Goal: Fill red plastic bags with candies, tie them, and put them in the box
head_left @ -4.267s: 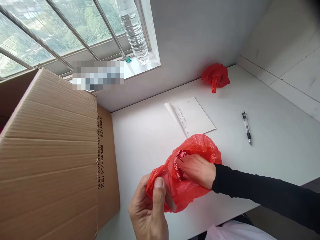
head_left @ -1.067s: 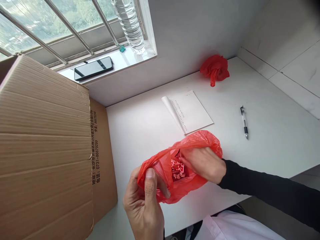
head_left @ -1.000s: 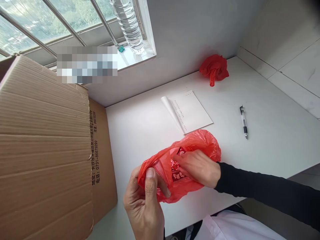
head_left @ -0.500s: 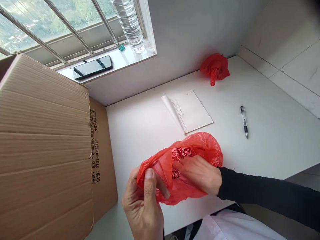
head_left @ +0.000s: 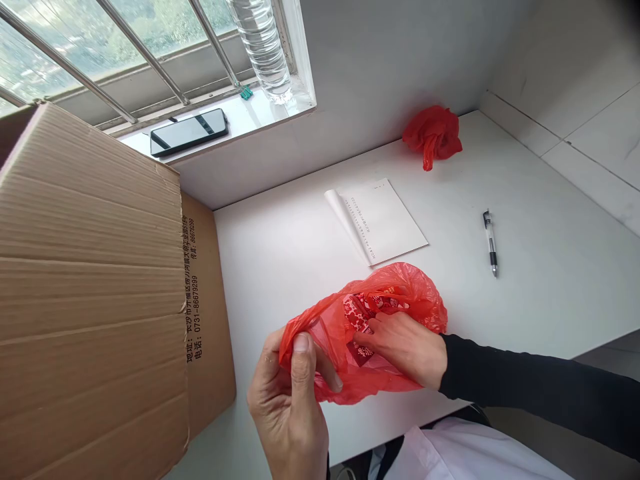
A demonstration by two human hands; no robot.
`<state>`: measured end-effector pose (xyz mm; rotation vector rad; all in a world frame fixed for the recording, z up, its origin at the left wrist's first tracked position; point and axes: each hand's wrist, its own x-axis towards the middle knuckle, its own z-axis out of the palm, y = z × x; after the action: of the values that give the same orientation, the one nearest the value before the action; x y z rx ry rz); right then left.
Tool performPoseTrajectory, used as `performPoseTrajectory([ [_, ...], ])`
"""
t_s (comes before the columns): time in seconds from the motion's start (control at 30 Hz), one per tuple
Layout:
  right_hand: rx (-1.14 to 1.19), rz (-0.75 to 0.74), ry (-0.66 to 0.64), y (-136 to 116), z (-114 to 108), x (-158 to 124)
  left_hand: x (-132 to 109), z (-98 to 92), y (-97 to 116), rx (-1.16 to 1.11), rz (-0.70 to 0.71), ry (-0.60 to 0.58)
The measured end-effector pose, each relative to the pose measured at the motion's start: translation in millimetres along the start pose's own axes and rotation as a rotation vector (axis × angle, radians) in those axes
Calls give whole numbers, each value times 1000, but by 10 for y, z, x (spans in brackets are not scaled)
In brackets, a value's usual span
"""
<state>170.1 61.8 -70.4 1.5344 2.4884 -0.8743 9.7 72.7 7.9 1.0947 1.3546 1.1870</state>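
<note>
Two bare hands at one open red plastic bag [head_left: 421,287], over the near part of a white table [head_left: 270,260]. Left hand [head_left: 295,407] clamped on the bag's rim, with the thin film pinched between thumb and fingers. Right hand [head_left: 407,343] inside the mouth of the bag, with fingers bent among red patterned packets [head_left: 356,310]; impossible to tell whether closed on any of them — fingertips partly hidden. Just below those fingers, at a slant: a dark red packet [head_left: 361,355]. Along the right forearm, as far as the wrist: a black sleeve [head_left: 525,377].

Just beyond the bag: a white booklet [head_left: 393,223] with one curled page. To the right, well apart from both hands: a pen [head_left: 491,243] with a black grip. At the back, near the wall [head_left: 380,53]: a bunched red bag [head_left: 433,133]. At left: a large cardboard box [head_left: 95,287], with black printing on one panel. On the windowsill [head_left: 245,123]: a phone [head_left: 189,132] lying flat, a small teal object [head_left: 246,92] and a standing water bottle [head_left: 263,53] — top out of view.
</note>
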Motion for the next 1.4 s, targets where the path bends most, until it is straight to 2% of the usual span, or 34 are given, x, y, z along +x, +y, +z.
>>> performPoseTrajectory([
  [0.13, -54, 54, -20, 39, -68, -117, 0, 2, 8, -9, -1, 0],
  [0.37, -97, 289, -81, 100, -328, -147, 1, -40, -63, -1, 6, -22],
  [0.57, -83, 220, -61, 98, -258, -143, -17, -2, -10, -3, 1, -17],
  [0.73, -99, 333, -17, 168, -246, -110, -17, -24, -25, 0, -1, -16],
  [0.97, -67, 290, 11, 116, -203, 4, -11, 12, -15, 9, -20, -25],
  [1.17, -79, 88, 72, 72, -86, 114, -9, 8, -16, 11, 6, -25],
  [1.3, -79, 102, 85, 37, -51, 194, -14, 4, -16, 17, 2, -24],
  [1.4, -71, 153, 90, 68, -113, 132, -11, -1, -9, 4, 11, -8],
])
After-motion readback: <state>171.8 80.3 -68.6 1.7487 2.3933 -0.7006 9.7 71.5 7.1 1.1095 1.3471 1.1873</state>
